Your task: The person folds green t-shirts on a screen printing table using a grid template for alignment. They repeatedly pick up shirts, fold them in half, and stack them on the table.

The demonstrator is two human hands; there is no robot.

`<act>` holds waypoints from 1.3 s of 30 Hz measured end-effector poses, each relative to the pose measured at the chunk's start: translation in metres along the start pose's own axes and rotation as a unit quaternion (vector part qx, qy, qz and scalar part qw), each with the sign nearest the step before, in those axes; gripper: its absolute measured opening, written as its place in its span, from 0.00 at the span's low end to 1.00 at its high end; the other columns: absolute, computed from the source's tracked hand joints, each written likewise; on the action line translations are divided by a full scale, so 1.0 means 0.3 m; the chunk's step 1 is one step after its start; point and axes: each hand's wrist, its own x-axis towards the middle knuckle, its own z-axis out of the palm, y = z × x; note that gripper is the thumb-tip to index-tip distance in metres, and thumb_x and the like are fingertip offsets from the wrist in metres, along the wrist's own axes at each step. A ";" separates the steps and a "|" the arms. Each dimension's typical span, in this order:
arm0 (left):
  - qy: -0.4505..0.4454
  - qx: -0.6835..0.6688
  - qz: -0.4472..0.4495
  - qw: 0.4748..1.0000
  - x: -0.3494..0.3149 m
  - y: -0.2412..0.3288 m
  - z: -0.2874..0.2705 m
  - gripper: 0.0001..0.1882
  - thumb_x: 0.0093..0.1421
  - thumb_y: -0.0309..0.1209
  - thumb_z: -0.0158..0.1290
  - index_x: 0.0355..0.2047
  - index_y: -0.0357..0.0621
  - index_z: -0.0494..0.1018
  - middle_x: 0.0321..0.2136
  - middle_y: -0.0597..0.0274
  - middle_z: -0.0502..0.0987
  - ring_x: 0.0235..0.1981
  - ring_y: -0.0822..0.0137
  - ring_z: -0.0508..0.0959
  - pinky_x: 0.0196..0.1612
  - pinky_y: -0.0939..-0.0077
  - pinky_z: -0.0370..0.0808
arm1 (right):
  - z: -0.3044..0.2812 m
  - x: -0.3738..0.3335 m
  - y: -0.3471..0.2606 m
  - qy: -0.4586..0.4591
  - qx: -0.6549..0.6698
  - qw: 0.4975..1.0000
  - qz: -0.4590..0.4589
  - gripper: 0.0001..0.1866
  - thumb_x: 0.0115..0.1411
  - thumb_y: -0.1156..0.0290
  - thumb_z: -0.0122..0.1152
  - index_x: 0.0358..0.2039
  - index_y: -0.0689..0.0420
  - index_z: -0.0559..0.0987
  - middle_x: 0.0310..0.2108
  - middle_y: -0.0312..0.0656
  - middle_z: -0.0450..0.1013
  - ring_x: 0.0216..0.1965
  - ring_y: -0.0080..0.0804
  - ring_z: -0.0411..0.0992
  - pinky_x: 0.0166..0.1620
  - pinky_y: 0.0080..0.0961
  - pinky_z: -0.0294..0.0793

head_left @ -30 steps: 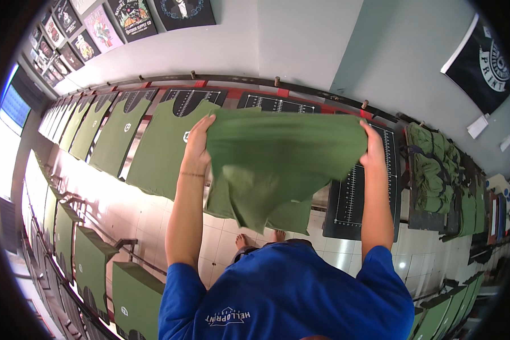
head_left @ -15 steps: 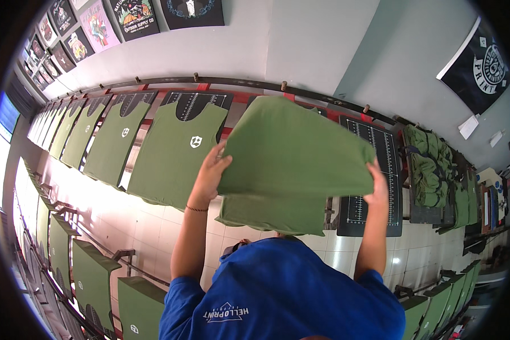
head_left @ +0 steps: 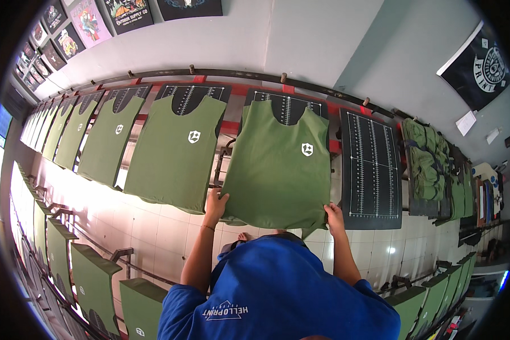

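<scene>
A green shirt (head_left: 277, 175) with a white shield-shaped emblem on its chest lies over a black board (head_left: 289, 110) marked with white rulers. The board's top shows through and above the round neckline. My left hand (head_left: 216, 207) is closed on the shirt's lower left edge, thumb on top. At the lower right edge, my right hand (head_left: 334, 218) pinches the cloth, and a corner hangs loose beside it. Some creases run across the lower part of the shirt.
To the left, a row of boards carries similar green shirts (head_left: 175, 153). A bare black board (head_left: 374, 170) stands on the right, then piled green garments (head_left: 428, 161). A dark rail (head_left: 238, 73) with pegs runs behind. More shirt-covered boards (head_left: 93, 277) are behind me.
The shirt, raised and folded up before, has come down flat over its board, uncovering the emblem and neckline. Both hands have moved down toward me, the right one also inward.
</scene>
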 end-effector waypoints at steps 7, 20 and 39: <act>-0.009 -0.074 -0.014 0.997 -0.064 -0.050 -0.024 0.17 0.58 0.29 0.54 0.47 0.35 0.67 0.29 0.54 0.77 0.30 0.67 0.77 0.34 0.72 0.73 | 0.019 -0.084 -0.003 0.040 0.045 0.996 -0.069 0.07 0.64 0.69 0.52 0.34 0.59 0.75 0.31 0.35 0.73 0.32 0.20 0.70 0.37 0.20 0.70; 0.050 0.049 -0.019 0.997 -0.163 -0.116 -0.027 0.24 0.56 0.37 0.60 0.46 0.32 0.65 0.32 0.53 0.76 0.34 0.65 0.76 0.38 0.71 0.73 | -0.048 -0.086 0.152 0.184 -0.191 0.955 -0.134 0.14 0.63 0.64 0.58 0.40 0.63 0.73 0.32 0.34 0.71 0.35 0.20 0.66 0.40 0.18 0.66; -0.214 -0.215 -0.234 0.924 -0.211 0.023 -0.148 0.16 0.62 0.32 0.54 0.44 0.30 0.74 0.38 0.56 0.79 0.39 0.69 0.78 0.47 0.74 0.73 | -0.118 -0.233 0.057 -0.066 0.017 0.980 0.189 0.23 0.61 0.60 0.60 0.49 0.65 0.74 0.43 0.44 0.76 0.44 0.30 0.74 0.47 0.28 0.73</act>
